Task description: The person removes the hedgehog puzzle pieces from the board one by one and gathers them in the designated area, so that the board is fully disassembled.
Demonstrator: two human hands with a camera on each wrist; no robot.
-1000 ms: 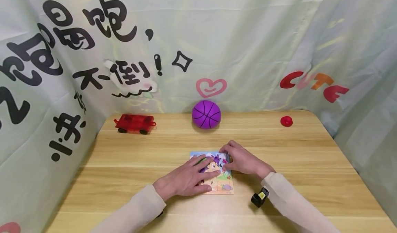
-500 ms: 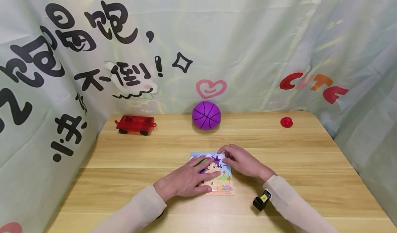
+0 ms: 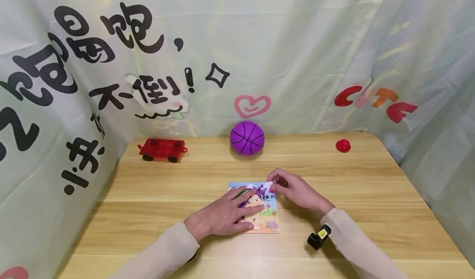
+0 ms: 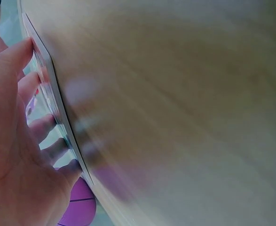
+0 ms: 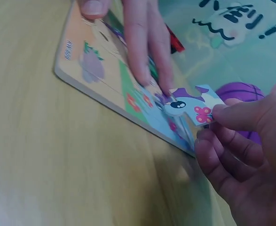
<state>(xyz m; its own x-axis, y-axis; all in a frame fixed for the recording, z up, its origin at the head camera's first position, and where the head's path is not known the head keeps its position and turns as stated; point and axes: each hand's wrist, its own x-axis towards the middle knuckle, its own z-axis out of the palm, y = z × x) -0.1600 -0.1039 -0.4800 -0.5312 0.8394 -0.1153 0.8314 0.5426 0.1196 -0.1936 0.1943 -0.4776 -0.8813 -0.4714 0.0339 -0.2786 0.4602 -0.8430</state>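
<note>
A picture puzzle board point(image 3: 273, 230) with a cartoon figure lies flat on the wooden table. Spread across its left and middle part, my left hand point(image 3: 224, 213) presses down with fairly straight fingers. In the left wrist view the fingertips of this left hand point(image 4: 20, 122) touch the board's point(image 4: 58, 99) top. At the upper right corner my right hand point(image 3: 297, 190) pinches a puzzle piece point(image 5: 187, 104) between thumb and fingers. The piece shows a blue animal face with an eye and a pink butterfly; it is tilted and lifted over the recess, its far end close to the board point(image 5: 65, 68).
Behind the board sits a purple ball point(image 3: 247, 138) with black basketball lines. A red toy wagon point(image 3: 163, 149) stands at the back left of the table point(image 3: 178, 184), and a small red object point(image 3: 343, 145) lies at the back right. A printed curtain point(image 3: 297, 64) surrounds the table.
My right hand has drawn slightly right, raising the puzzle piece from the board's upper right corner. The left hand stays in place on the board.
</note>
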